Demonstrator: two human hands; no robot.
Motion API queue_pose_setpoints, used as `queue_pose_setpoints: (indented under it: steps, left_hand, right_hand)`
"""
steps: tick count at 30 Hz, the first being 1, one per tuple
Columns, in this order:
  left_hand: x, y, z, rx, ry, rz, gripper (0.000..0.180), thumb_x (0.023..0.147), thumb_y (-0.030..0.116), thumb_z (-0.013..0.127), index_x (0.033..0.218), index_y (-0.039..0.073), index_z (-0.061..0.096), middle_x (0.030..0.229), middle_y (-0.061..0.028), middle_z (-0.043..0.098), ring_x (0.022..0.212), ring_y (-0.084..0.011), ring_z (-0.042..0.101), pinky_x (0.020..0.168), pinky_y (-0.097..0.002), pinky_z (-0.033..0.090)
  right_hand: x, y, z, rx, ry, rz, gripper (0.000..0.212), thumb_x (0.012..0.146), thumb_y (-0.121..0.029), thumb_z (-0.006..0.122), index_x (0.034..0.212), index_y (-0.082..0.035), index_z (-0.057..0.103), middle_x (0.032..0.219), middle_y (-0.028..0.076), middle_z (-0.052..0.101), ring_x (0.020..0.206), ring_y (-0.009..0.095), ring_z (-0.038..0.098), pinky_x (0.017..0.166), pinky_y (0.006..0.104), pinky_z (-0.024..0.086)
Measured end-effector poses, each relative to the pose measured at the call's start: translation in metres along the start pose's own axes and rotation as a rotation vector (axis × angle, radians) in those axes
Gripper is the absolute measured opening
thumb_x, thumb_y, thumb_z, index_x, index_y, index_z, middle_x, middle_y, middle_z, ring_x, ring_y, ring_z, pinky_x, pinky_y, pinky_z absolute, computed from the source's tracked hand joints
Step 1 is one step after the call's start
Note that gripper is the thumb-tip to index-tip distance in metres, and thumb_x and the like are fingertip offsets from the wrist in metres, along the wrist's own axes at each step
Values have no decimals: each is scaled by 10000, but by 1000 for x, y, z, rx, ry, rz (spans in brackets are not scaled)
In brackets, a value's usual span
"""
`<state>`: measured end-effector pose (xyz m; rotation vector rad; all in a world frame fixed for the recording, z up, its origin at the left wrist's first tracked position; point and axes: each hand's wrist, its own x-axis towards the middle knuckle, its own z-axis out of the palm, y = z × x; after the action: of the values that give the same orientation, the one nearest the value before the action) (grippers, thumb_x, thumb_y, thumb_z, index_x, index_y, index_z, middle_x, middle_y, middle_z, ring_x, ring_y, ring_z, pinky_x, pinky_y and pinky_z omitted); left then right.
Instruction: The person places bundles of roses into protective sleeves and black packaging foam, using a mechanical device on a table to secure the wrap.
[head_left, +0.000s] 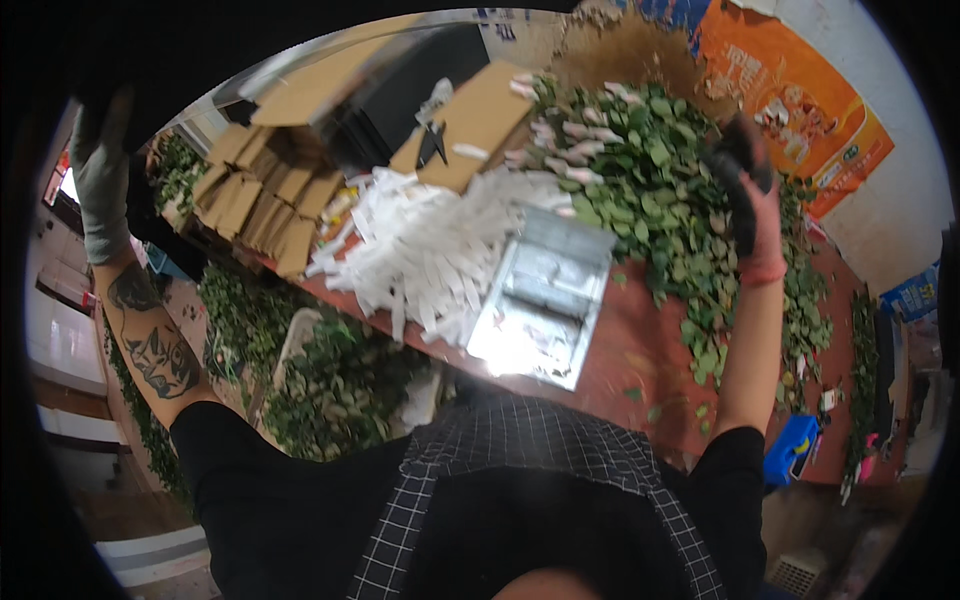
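My left hand (102,185), in a pale grey glove, is raised at the far left. Its fingers stretch upward and apart, their tips lost in the dark rim; nothing shows in it. My right hand (748,200) wears a pink glove with dark palm and fingers. It is held up in front of the leafy stems at the right, blurred, its fingers bent but apart, with no object visible in them. Below and left of it lies a pile of cut leafy stems (660,190), several with heads in pale wrapping (590,132).
A metal tray (545,300) and a heap of white strips (420,250) cover the middle of the red table (640,370). Black scissors (432,143) lie on cardboard (490,110). Folded cardboard pieces (265,190) stack at left. Greenery fills a bin (330,390); a blue object (792,450) sits at right.
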<state>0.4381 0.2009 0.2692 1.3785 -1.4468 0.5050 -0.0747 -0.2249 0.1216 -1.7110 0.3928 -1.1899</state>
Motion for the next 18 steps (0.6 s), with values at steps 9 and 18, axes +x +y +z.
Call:
queue_pose_setpoints:
  steps: [9, 18]
  left_hand:
    - [-169, 94, 159, -473, 401, -701, 528, 813, 39, 650, 1298, 101, 451, 1272, -134, 485, 1132, -283, 516, 947, -379, 477]
    - [-265, 111, 234, -674, -735, -1180, 553, 738, 435, 698, 1076, 6, 613, 1022, -142, 632, 1008, -232, 598, 893, -365, 486]
  right_hand:
    - [14, -3, -128, 123, 255, 214, 319, 886, -96, 590, 1188, -30, 509, 1047, 54, 573, 877, 117, 560, 757, 231, 458]
    - [64, -116, -282, -446, 80, 220, 452, 890, -106, 536, 1306, 22, 413, 1204, 136, 522, 1061, 181, 527, 925, 292, 427]
